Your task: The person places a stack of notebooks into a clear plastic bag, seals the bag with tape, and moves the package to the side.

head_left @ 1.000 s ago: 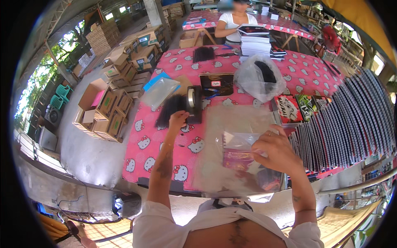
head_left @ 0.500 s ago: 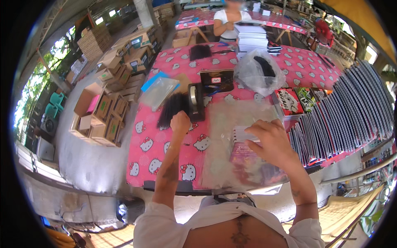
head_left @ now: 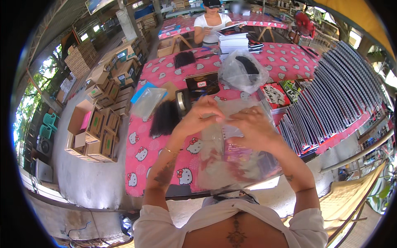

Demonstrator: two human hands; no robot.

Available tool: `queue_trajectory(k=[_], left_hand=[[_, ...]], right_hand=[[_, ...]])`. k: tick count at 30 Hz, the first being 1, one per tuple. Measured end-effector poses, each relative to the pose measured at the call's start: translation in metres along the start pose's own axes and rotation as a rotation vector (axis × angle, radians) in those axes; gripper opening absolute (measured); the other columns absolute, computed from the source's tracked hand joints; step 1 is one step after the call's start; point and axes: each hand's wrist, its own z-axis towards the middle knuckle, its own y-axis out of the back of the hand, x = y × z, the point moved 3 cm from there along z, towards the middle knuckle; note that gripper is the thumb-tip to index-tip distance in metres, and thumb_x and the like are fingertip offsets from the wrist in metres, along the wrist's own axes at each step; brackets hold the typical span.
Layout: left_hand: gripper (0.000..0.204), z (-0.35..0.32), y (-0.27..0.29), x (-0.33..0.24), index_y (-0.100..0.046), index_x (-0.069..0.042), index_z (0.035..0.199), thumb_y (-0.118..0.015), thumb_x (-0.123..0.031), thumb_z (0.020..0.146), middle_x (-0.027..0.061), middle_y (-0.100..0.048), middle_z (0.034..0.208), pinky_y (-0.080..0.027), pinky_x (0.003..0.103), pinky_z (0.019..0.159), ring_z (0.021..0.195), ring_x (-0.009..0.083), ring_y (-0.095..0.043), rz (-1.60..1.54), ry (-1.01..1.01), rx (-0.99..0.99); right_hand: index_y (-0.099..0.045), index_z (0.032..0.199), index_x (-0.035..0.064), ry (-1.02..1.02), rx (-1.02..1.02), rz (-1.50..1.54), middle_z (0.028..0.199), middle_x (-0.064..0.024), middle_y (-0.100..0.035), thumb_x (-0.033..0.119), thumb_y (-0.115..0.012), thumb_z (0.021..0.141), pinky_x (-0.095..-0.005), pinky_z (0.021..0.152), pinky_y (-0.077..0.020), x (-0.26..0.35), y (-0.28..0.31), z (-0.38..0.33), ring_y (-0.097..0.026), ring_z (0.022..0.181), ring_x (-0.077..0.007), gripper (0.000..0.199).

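Purple-covered notebook point(head_left: 239, 153) lies within or under clear plastic point(head_left: 211, 171) on the bench point(head_left: 142, 165), on the body side of both hands; from here I see the left hand point(head_left: 199, 117) beyond its bound left edge, fingertips bunched; the right hand point(head_left: 257, 129) is nearer, arched over it, fingers partly spread; whether either grip pinches film I cannot tell, nor the notebook's long axis.

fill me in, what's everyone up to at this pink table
The person's left hand and right hand are close together over a purple notebook and clear plastic on the pink table; whether they grip anything is hard to tell. A tape dispenser stands near the left hand; spiral notebooks line the right. Across the table, a co-worker holds a book by a stack.
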Motion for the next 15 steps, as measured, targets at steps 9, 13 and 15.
queue_trajectory(k=[9,13,15], left_hand=[[0.014,0.03,-0.046,0.003,-0.077,-0.018,0.095,-0.076,-0.015,0.082,0.0085,-0.038,0.147,-0.031,0.04,0.109,0.137,0.0269,-0.034,0.208,-0.077,-0.033],[0.012,0.043,-0.08,0.0,-0.078,-0.024,0.09,-0.078,-0.021,0.078,0.0081,-0.031,0.155,-0.02,0.052,0.114,0.141,0.0341,-0.028,0.341,-0.141,-0.1],[0.009,0.044,-0.087,0.002,-0.078,-0.025,0.087,-0.078,-0.024,0.078,0.0079,-0.03,0.157,-0.021,0.053,0.113,0.142,0.0358,-0.026,0.396,-0.15,-0.138]], right_hand=[[-0.065,0.104,0.0116,-0.266,-0.394,0.659,0.131,-0.0071,-0.055,0.022,-0.086,0.066,-0.0487,0.104,-0.0342,-0.113,-0.043,-0.096,-0.05,0.123,-0.0271,0.044],[-0.064,0.124,0.0203,0.138,0.019,0.319,0.148,-0.0137,-0.041,0.025,-0.087,0.063,-0.0557,0.107,-0.032,-0.09,-0.064,-0.076,-0.041,0.135,-0.031,0.064],[-0.063,0.128,0.0226,0.116,0.055,0.317,0.152,-0.0156,-0.036,0.025,-0.087,0.064,-0.0565,0.111,-0.028,-0.091,-0.066,-0.073,-0.037,0.139,-0.0323,0.069]])
